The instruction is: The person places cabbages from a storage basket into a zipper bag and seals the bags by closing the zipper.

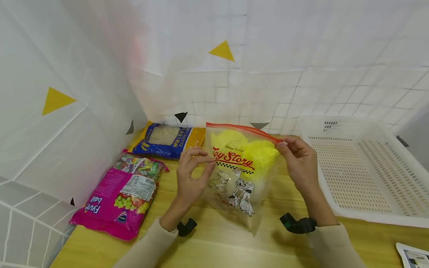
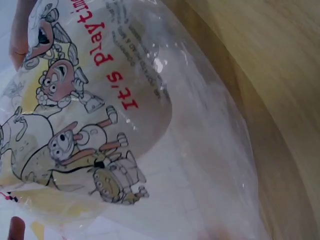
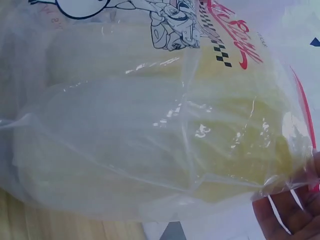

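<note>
In the head view a clear zip bag (image 1: 234,201) with a red slider strip and Toy Story print stands tilted above the table. Yellow stuff (image 1: 231,138) fills its upper part; what it is I cannot tell. My right hand (image 1: 301,160) pinches the bag's right top corner by the white slider. Beside the bag's left edge is my left hand (image 1: 194,171), thumb and fingers curved towards each other with no film visibly gripped. A fingertip of it shows low in the left wrist view, apart from the film. The right wrist view shows the bag's underside bulging.
A pink candy bag (image 1: 110,193) lies on the left of the wooden table (image 1: 234,245). Behind it is a blue and yellow pasta packet (image 1: 167,141). A white slatted basket (image 1: 355,178) stands on the right. A flat white-edged item (image 1: 412,257) is at the right front.
</note>
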`<action>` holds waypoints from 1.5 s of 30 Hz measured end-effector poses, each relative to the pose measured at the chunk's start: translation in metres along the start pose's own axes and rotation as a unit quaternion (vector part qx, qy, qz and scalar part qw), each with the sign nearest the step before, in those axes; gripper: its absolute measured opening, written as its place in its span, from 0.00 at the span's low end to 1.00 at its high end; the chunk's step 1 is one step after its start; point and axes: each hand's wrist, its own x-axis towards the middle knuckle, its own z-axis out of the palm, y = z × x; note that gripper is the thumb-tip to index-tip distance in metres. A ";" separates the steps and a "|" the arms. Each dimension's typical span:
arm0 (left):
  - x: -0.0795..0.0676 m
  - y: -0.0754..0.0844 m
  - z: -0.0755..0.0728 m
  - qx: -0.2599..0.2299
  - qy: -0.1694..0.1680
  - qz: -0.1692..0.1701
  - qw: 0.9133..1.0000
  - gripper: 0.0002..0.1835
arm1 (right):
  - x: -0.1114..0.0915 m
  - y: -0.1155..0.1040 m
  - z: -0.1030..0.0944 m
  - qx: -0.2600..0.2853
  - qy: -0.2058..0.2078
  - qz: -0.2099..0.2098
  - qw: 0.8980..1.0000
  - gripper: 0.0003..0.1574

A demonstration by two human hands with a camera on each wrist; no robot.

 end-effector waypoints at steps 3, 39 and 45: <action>0.001 0.000 -0.003 0.003 0.008 -0.012 1.000 0.04 | 0.000 -0.001 -0.001 -0.018 -0.013 -0.020 1.000 0.11; 0.033 0.005 -0.043 -0.116 0.030 -0.165 0.979 0.08 | -0.009 -0.047 -0.015 -0.014 0.018 -0.241 0.970 0.10; 0.036 0.016 -0.047 -0.138 0.053 -0.119 0.982 0.11 | -0.010 -0.051 -0.011 0.023 0.036 -0.230 0.972 0.10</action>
